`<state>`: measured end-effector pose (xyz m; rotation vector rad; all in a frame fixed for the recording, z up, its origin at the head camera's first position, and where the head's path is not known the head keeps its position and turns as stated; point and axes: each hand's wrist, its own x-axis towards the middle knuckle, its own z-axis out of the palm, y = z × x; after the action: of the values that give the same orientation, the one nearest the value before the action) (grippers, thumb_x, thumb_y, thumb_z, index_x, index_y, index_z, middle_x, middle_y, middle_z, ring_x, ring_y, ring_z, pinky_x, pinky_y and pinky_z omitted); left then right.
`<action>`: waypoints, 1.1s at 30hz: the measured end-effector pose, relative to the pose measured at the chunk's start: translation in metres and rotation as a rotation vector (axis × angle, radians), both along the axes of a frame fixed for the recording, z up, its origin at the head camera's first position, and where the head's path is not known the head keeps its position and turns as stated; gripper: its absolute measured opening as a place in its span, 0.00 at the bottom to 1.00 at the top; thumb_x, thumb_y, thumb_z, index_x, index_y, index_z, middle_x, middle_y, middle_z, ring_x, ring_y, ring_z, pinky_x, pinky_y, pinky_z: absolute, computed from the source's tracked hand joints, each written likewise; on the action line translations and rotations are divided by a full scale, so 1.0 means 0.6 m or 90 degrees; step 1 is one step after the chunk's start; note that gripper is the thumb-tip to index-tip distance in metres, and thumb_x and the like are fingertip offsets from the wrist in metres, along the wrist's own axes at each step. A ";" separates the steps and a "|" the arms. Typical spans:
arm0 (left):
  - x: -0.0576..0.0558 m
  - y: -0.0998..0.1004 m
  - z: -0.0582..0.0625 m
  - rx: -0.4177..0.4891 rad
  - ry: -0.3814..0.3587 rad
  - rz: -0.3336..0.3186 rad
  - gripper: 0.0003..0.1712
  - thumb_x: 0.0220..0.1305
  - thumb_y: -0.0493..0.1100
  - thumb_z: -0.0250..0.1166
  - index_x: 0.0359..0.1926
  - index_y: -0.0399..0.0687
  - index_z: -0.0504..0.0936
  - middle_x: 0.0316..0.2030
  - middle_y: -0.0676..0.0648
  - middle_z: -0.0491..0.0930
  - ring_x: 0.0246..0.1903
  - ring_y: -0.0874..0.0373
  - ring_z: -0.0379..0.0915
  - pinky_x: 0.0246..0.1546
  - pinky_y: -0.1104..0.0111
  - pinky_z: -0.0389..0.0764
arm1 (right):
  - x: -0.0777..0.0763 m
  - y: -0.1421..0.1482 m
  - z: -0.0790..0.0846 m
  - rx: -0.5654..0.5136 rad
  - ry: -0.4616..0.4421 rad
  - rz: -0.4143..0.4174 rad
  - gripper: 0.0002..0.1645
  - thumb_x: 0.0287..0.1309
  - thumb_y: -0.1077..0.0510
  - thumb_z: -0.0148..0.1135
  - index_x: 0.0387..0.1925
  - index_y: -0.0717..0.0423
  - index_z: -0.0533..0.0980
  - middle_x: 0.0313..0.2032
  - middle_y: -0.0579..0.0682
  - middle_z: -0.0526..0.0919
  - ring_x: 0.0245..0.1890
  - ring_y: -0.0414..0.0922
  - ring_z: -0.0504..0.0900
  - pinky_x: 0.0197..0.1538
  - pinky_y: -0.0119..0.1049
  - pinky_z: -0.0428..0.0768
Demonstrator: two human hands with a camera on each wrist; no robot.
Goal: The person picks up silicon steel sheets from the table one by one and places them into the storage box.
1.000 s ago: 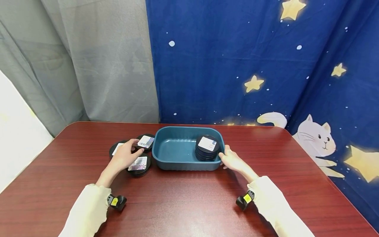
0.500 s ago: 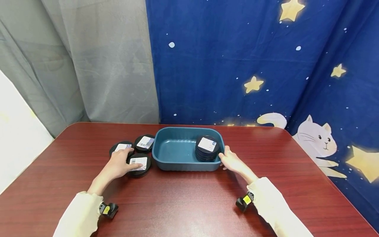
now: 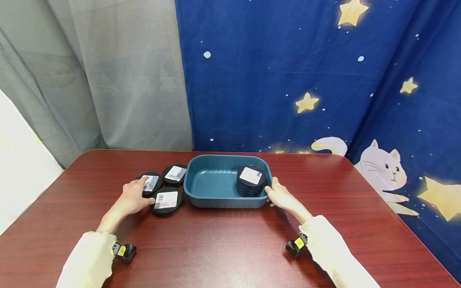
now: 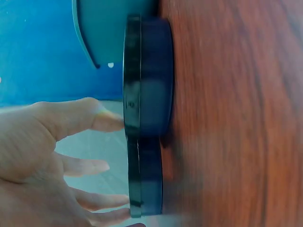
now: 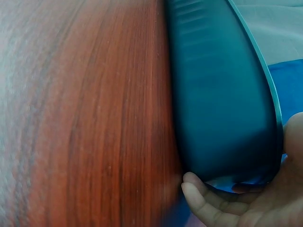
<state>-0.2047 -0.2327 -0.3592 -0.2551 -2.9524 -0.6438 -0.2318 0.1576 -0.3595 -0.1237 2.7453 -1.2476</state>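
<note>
On the table's left half lie three flat round black containers with white barcode labels: a back one [image 3: 175,175], a left one [image 3: 153,184] and a front one [image 3: 167,201]. My left hand [image 3: 132,197] reaches over the left container, fingers spread, thumb tip by the front one's edge. In the left wrist view two black containers [image 4: 149,78] show edge-on beside these fingers [image 4: 106,122]. My right hand [image 3: 282,195] grips the right end of a teal rectangular bin [image 3: 216,202], thumb at the rim and fingers [image 5: 203,201] against the outer wall.
Inside the bin, at its right end, stands a stack of similar black containers [image 3: 251,181]. The reddish wooden table [image 3: 216,248] ends just behind the bin, before a grey curtain [image 3: 137,80] and a blue starry one [image 3: 252,80].
My left hand has moved left and toward me, from the back container across the front one to the left one. The right hand stays on the bin.
</note>
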 end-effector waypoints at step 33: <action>-0.048 -0.045 -0.005 0.014 -0.100 0.009 0.56 0.35 0.41 0.71 0.58 0.18 0.47 0.47 0.17 0.59 0.43 0.24 0.57 0.45 0.43 0.62 | 0.001 0.000 -0.001 -0.003 0.004 -0.006 0.15 0.58 0.62 0.41 0.45 0.67 0.57 0.25 0.58 0.72 0.22 0.47 0.76 0.25 0.39 0.78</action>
<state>-0.2334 -0.2598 -0.3621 -0.1904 -3.0909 -0.7258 -0.2314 0.1574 -0.3599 -0.1163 2.7517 -1.2572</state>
